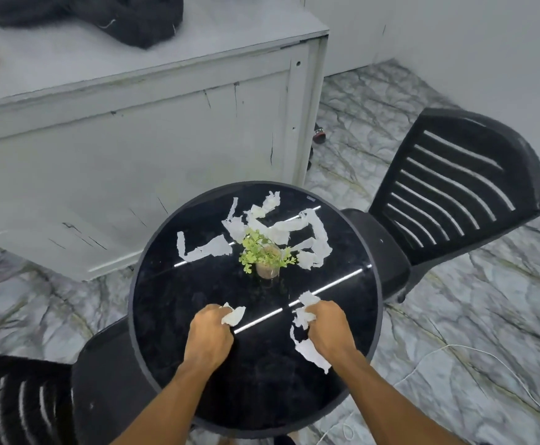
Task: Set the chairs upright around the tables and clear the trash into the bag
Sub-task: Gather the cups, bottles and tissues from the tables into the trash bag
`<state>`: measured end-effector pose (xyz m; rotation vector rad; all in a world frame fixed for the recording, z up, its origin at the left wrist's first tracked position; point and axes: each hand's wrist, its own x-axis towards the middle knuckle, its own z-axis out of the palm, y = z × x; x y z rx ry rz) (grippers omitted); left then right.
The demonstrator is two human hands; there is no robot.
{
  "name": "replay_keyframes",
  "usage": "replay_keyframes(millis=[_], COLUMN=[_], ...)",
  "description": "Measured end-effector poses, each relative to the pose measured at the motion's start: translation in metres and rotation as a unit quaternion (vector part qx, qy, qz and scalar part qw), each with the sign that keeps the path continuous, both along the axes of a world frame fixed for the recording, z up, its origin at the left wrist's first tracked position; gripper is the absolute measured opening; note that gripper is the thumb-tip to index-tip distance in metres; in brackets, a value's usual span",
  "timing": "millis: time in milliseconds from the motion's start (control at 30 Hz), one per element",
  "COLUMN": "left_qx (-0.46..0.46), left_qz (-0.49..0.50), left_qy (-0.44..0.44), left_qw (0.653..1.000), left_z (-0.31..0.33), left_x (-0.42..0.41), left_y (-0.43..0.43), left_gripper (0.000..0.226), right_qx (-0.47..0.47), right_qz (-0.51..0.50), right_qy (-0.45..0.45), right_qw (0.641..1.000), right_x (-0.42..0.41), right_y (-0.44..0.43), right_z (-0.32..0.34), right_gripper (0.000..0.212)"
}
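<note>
A round black table (172, 374) stands in front of me. Several torn white paper scraps (320, 239) lie across its far half around a small potted green plant (263, 256). My left hand (209, 335) is closed on a crumpled paper scrap (234, 314) near the table's middle. My right hand (328, 329) is closed on a longer torn paper strip (310, 351) that trails down toward me. Two black slatted chairs stand upright at the table, one at the right (454, 194) and one at the lower left (18, 406).
A worn white cabinet (140, 130) stands just behind the table, with a black bag or cloth (127, 17) on top of it. The floor (454, 332) is grey marble tile. A thin white cord (487, 358) runs over it at the right.
</note>
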<state>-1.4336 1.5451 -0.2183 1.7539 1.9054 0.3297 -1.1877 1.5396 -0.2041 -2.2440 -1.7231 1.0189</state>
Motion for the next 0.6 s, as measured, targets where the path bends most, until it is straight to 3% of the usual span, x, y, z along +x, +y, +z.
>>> replay_keyframes(millis=[300, 433, 600], left_qx=[0.043, 0.09, 0.161], left_qz=[0.126, 0.212, 0.272], left_qy=[-0.021, -0.016, -0.021], left_qw=[0.991, 0.973, 0.948], left_z=[0.059, 0.094, 0.138], left_x=[-0.087, -0.157, -0.24], left_y=[-0.051, -0.098, -0.167], left_gripper=[0.033, 0.018, 0.028], right_qx=[0.041, 0.056, 0.085], right_qz=[0.193, 0.237, 0.326], right_qy=[0.13, 0.175, 0.219], right_qw=[0.972, 0.954, 0.916], right_x=[-0.143, -0.228, -0.343], right_y=[-0.007, -0.012, -0.047], right_z=[0.052, 0.082, 0.131], right_gripper=[0.02, 0.025, 0.028])
